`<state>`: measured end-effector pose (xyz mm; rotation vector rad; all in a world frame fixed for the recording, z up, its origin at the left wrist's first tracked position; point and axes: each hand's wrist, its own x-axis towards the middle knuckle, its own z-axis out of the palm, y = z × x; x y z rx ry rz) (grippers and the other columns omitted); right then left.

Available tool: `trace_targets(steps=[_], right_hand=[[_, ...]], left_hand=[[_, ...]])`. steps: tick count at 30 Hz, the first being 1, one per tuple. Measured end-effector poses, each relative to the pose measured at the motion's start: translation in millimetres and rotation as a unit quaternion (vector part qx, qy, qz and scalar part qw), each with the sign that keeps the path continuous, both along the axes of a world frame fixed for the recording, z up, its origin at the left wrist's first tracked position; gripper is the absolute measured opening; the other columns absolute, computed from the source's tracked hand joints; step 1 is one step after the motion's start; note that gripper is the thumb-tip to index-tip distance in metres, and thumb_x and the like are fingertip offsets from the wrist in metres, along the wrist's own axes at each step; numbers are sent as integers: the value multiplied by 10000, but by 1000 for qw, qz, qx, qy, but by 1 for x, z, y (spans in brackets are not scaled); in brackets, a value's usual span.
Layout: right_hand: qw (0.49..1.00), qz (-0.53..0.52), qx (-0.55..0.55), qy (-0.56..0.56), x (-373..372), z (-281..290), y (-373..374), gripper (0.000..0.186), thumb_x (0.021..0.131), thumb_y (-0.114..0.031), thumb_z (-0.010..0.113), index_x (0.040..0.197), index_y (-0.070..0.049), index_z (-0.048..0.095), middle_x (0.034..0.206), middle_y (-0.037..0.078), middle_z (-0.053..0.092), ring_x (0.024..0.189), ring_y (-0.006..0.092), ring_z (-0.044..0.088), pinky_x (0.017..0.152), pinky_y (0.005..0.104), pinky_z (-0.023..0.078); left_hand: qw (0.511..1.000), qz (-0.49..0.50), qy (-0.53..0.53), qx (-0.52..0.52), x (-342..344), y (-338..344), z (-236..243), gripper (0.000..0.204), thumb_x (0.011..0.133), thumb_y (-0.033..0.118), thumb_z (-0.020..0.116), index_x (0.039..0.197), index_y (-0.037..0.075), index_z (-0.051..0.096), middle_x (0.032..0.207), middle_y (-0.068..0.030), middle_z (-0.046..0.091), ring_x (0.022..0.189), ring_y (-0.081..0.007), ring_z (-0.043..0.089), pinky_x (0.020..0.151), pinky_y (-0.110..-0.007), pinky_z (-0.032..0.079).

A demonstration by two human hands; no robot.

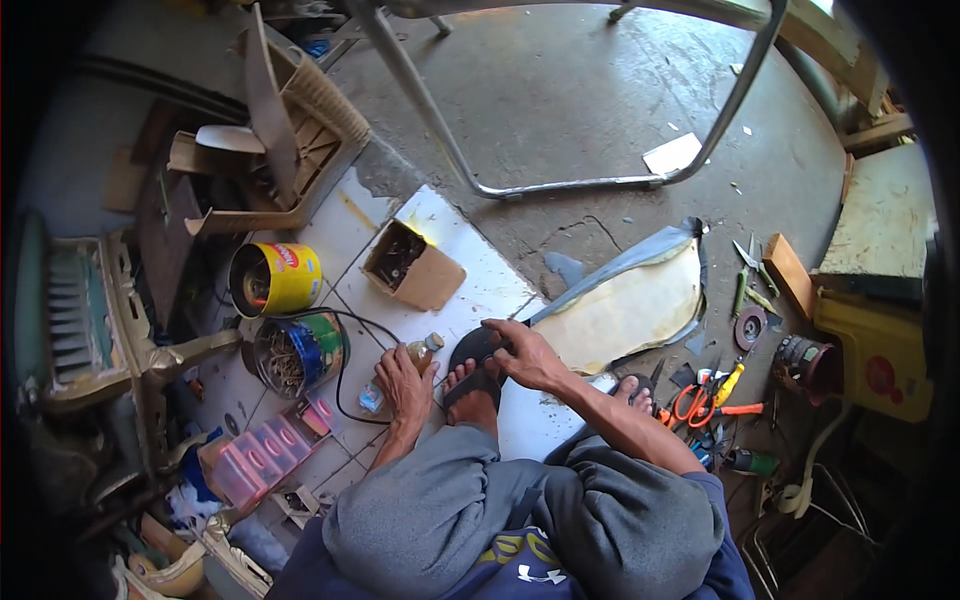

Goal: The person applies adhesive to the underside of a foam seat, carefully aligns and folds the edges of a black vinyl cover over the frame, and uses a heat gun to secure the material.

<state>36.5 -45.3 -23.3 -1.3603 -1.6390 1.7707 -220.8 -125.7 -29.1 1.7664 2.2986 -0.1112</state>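
My left hand (400,385) curls around a small bottle (425,350) of amber liquid, beside a black cable (348,413) on white tiles. My right hand (525,360) is bent over a black rounded piece (470,345) beside my sandalled left foot; whether it grips that piece is unclear. A cream padded panel with grey cloth edging (625,310) extends to the right from under that hand. An open cardboard box (425,280) of dark small items stands ahead.
Tins (300,350), a yellow can (290,270) and pink trays (260,455) are at left, near chair parts (300,120). A metal chair frame (560,185) stands ahead. Scissors, assorted tools (730,385), a wooden block (790,270) and a yellow container (880,350) are at right.
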Motion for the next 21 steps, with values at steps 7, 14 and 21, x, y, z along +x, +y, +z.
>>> trace_targets(steps=[7,14,21], right_hand=[[991,60,-104,61,-36,-4,-4,710,927,-198,618,1596,-102,401,1428,217,580,1293,348,597,1111,428,476],[985,22,-133,104,-40,-15,-20,705,930,-155,593,1603,-77,400,1359,153,626,1248,255,600,1087,358,471],[966,8,-210,149,-37,-1,-17,682,930,-103,569,1591,-32,418,1205,84,674,1128,172,607,1043,301,465]], left_hand=[[987,-21,-149,-48,-5,0,20,596,949,501,699,1162,-22,512,1162,-224,533,979,-434,626,799,-530,521],[982,-47,-173,-59,12,4,31,565,978,534,644,1090,3,486,1064,-235,580,913,-465,659,752,-554,534],[980,-36,-179,-73,12,3,35,462,1010,437,625,1091,2,491,1035,-262,628,891,-493,668,751,-574,530]])
